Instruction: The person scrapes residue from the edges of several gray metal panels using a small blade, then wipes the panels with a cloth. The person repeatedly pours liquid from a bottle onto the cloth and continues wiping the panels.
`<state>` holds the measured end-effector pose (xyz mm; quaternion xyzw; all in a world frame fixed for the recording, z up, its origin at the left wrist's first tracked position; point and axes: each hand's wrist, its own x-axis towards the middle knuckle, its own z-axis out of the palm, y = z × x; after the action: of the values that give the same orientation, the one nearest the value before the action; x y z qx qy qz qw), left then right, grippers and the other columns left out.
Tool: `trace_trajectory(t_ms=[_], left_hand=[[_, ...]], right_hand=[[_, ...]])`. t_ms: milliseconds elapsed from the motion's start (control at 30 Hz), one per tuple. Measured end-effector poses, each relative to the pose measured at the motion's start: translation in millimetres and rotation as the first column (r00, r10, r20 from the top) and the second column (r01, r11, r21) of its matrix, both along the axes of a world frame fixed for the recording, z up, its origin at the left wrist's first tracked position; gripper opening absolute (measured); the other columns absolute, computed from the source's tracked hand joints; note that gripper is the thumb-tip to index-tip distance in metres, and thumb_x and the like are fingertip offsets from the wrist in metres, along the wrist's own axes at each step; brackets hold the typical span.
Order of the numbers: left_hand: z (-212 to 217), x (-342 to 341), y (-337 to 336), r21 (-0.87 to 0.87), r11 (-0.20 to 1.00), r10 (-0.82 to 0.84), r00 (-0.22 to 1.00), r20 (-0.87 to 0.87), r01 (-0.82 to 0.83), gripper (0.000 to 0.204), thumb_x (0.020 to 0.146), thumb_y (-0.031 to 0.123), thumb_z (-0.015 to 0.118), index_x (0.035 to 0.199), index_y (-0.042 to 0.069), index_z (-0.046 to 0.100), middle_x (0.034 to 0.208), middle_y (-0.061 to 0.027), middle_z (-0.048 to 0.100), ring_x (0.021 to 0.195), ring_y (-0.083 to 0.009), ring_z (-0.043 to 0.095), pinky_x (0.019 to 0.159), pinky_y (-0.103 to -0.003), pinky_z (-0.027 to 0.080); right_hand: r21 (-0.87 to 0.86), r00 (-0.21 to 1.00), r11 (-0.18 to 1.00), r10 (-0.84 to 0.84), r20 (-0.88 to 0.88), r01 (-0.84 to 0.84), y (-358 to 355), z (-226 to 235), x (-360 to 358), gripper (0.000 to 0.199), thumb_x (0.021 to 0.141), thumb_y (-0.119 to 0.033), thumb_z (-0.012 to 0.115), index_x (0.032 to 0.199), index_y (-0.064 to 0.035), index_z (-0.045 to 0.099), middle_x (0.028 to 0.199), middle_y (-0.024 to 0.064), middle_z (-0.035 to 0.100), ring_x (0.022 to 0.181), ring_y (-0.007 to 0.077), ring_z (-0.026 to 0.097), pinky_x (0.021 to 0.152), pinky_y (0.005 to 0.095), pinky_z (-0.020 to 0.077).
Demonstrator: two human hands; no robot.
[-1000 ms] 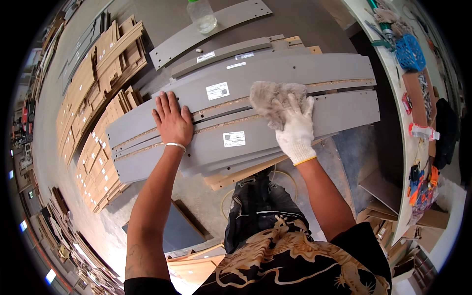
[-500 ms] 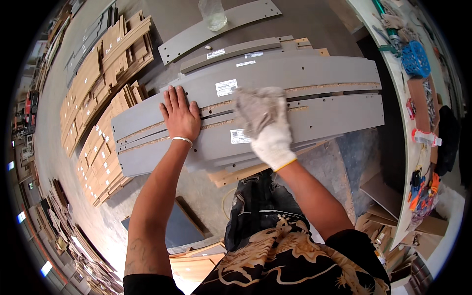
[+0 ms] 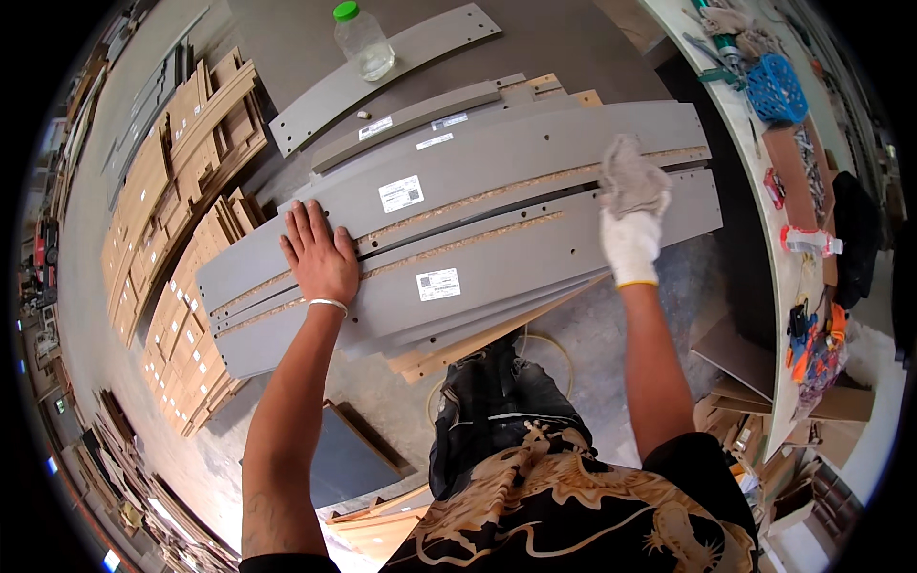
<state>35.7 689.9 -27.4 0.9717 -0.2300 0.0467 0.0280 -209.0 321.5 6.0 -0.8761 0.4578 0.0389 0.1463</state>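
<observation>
Wiping appears to be the step in hand: the right hand [image 3: 630,244], in a white glove, presses a grey rag [image 3: 630,177] against the top panels [image 3: 535,191] of a stack of long grey boards in the middle of the frame. The rag sits right of centre, bunched under the gloved fingers, near the seam where two panels meet and raw chipboard edge shows. The left hand [image 3: 320,263], bare with a thin band at the wrist, lies flat and spread on the left part of the same stack, holding nothing, seemingly steadying it. The two hands are well apart, one toward each end of the panels.

Judging from this, the next move calls for sweeping the rag along the panel face while the left hand keeps the stack from sliding; white labels [image 3: 401,193] lie between the hands and may snag the cloth.

A clear bottle [image 3: 363,43] with a green cap stands at the top of the frame on another panel, well away from both hands.
</observation>
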Motion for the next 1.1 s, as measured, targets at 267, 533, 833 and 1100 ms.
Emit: trace_trajectory(t_ms=[267, 533, 833, 1100], left_hand=[[-4.3, 3.8, 14.0, 0.002, 1.000, -0.011, 1.000, -0.013, 0.011, 0.066, 0.106, 0.036, 0.039, 0.165, 0.007, 0.027, 0.173, -0.0147, 0.022, 0.161, -0.0333, 0.014, 0.129, -0.052, 0.007], [-8.6, 6.0, 3.1, -0.015, 0.999, -0.039, 0.999, 0.011, 0.039, 0.066, 0.106, 0.036, 0.039, 0.165, 0.007, 0.027, 0.172, -0.0145, 0.024, 0.161, -0.0336, 0.016, 0.129, -0.052, 0.008], [-8.6, 7.9, 15.0, -0.010, 1.000, -0.025, 1.000, 0.009, 0.025, 0.064, 0.108, 0.036, 0.039, 0.165, 0.010, 0.027, 0.173, -0.0133, 0.024, 0.161, -0.0326, 0.016, 0.129, -0.051, 0.009], [-12.0, 8.3, 7.9, -0.008, 0.998, -0.058, 0.998, 0.009, 0.058, 0.064, 0.108, 0.036, 0.038, 0.165, 0.007, 0.027, 0.172, -0.0139, 0.025, 0.161, -0.0328, 0.017, 0.129, -0.051, 0.009]], right_hand=[[0.064, 0.673, 0.675, 0.738, -0.044, -0.735, 123.9, 19.5, 61.9, 0.061, 0.092, -0.024, 0.056, 0.153, -0.0158, 0.053, 0.163, 0.0097, 0.046, 0.158, 0.0280, 0.027, 0.131, 0.0510, 0.0062], [-0.168, 0.990, 0.984, 0.081, 0.114, -0.061, -30.3, -8.1, -0.9, 0.052, 0.100, -0.030, 0.056, 0.149, -0.0117, 0.056, 0.156, 0.0089, 0.053, 0.155, 0.0259, 0.033, 0.131, 0.0481, 0.0119], [-0.292, 0.885, 0.903, 0.391, 0.251, -0.316, 76.8, -25.2, -72.0, 0.064, 0.087, -0.028, 0.071, 0.149, -0.0191, 0.058, 0.161, 0.0113, 0.046, 0.156, 0.0334, 0.029, 0.131, 0.0552, 0.0089], [0.057, 0.791, 0.924, 0.290, 0.538, -0.377, 174.8, -13.5, -53.4, 0.070, 0.086, -0.019, 0.071, 0.153, -0.0169, 0.052, 0.162, 0.0092, 0.044, 0.148, 0.0315, 0.040, 0.127, 0.0625, 0.0194]])
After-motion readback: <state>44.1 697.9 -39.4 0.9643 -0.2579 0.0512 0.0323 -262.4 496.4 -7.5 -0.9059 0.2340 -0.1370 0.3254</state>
